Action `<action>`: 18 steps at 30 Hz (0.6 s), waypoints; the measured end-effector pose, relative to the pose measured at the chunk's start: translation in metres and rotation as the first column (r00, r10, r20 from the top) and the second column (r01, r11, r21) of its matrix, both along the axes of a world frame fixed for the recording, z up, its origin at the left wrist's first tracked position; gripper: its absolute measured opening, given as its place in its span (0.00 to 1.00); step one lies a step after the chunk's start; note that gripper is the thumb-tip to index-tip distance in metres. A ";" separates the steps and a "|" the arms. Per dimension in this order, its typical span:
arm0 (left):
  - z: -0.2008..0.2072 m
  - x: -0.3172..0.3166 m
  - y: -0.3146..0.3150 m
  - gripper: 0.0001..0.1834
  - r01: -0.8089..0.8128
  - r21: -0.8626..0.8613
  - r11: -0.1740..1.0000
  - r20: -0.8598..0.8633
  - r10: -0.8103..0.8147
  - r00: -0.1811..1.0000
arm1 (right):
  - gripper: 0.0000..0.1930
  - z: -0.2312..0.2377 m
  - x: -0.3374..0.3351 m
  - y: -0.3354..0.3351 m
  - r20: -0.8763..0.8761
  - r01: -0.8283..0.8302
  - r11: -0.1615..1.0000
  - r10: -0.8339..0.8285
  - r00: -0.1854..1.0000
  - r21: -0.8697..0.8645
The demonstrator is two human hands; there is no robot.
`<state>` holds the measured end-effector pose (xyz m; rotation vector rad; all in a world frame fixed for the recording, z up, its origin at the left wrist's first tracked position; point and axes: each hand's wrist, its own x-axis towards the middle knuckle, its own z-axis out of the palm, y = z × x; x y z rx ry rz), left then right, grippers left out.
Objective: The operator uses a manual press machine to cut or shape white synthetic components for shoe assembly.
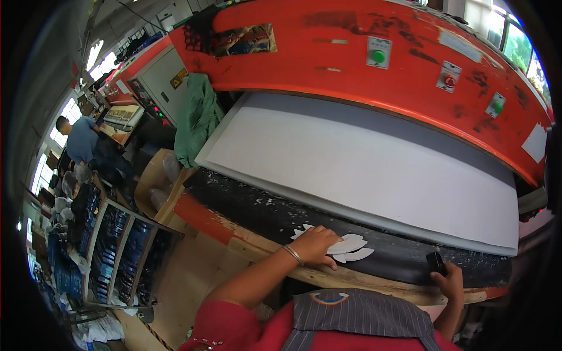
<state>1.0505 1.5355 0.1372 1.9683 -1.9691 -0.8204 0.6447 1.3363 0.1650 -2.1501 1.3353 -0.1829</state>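
My left hand [316, 245] is over several thin white cut-out pieces [350, 245] with pointed, curved outlines, on the black ledge of a machine. Its fingers curl down onto them, and the pieces stick out on both sides of the hand. My right hand [449, 282], farther right by the ledge's near edge, is closed around the lower end of a small dark block-like object [435, 263]. Its exact kind does not show. Beyond both hands a thick white sheet or board [363, 164] lies across the machine bed.
A red machine beam [328, 52] spans above the white sheet, with green and red buttons. Scraps dot the black ledge [252, 196], edged by a wooden strip [374, 284]. Green cloth [196, 117] hangs at left, above a carton [153, 181]. Racks [120, 257] and another person [85, 140] are farther left.
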 end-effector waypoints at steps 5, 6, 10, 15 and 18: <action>-0.004 0.045 0.028 0.30 -0.027 -0.056 0.998 -0.332 0.007 0.943 | 0.28 0.050 0.163 0.011 0.086 -0.424 0.905 0.425 0.901 -0.028; -0.004 0.048 0.031 0.27 -0.044 -0.123 0.991 -0.349 -0.002 0.937 | 0.30 0.050 0.194 0.015 0.075 -0.446 0.873 0.467 0.881 -0.200; -0.001 0.063 0.041 0.17 -0.121 -0.177 0.977 -0.544 0.005 0.839 | 0.25 0.044 0.294 0.006 0.043 -0.555 0.701 0.637 0.770 -0.447; 0.005 0.064 0.041 0.17 -0.093 -0.120 0.988 -0.570 0.008 0.821 | 0.27 -0.004 0.348 0.009 -0.201 -0.626 0.684 0.599 0.775 -0.375; 0.006 0.050 0.038 0.20 0.008 -0.268 0.963 -0.381 -0.113 0.918 | 0.32 -0.028 0.339 0.007 -0.067 -0.508 0.713 0.549 0.833 -0.483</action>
